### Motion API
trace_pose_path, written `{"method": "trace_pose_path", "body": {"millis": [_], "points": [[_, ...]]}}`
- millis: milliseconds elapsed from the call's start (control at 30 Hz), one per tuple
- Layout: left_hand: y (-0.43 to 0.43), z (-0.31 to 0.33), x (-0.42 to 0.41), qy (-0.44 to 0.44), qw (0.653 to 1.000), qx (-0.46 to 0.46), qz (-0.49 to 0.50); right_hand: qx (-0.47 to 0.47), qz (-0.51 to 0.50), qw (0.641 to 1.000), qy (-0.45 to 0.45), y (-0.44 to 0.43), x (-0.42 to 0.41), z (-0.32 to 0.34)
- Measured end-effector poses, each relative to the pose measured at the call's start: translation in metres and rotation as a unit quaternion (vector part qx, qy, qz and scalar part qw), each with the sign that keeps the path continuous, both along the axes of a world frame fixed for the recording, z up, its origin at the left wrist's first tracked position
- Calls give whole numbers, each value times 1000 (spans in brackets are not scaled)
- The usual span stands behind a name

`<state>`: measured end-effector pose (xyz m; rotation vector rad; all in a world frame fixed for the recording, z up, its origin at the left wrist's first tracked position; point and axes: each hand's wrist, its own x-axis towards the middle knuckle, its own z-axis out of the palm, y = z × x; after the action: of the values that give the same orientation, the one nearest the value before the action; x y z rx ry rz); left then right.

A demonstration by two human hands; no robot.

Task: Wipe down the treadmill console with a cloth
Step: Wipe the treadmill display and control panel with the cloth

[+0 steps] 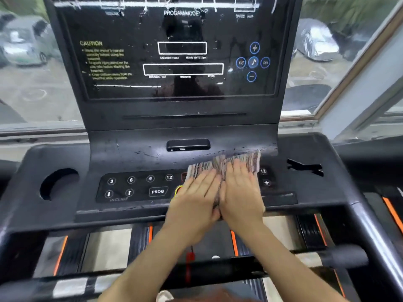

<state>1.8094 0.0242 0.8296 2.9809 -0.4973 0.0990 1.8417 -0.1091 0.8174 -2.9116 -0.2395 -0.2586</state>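
Observation:
A striped grey-brown cloth (226, 164) lies on the black treadmill console (135, 155), over the middle-right of the button panel. My left hand (196, 197) and my right hand (239, 190) press flat on the cloth side by side, fingers straight and pointing away from me. The cloth hides the centre buttons. Left of it the incline buttons (130, 186) and PROG key (157, 191) show. To the right a "12" and a plus button (266, 182) peek out. The upright display panel (181, 51) stands above, streaked and spotted.
A round cup holder (56, 184) sits at the console's left, and a jagged broken hole (305, 167) at its right. A red safety cord (189, 262) hangs below the panel. The handlebar (218, 273) crosses in front of me. Windows with parked cars lie behind.

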Motion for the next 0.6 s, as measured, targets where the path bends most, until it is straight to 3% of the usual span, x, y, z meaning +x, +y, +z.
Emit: {"method": "trace_pose_path", "body": {"millis": [133, 233, 367, 433, 533, 600], "points": [[84, -5, -33, 6, 997, 59, 40, 30, 92, 995, -32, 89, -22, -4], [144, -4, -60, 23, 994, 60, 93, 32, 150, 988, -6, 150, -39, -3], [172, -8, -67, 15, 992, 51, 116, 27, 182, 983, -2, 153, -38, 8], [156, -8, -54, -10, 995, 26, 92, 12, 147, 989, 4, 117, -31, 13], [110, -8, -38, -38, 999, -13, 19, -71, 20, 993, 90, 66, -28, 26], [96, -5, -32, -18, 1000, -11, 5, -52, -38, 993, 102, 70, -29, 22]]}}
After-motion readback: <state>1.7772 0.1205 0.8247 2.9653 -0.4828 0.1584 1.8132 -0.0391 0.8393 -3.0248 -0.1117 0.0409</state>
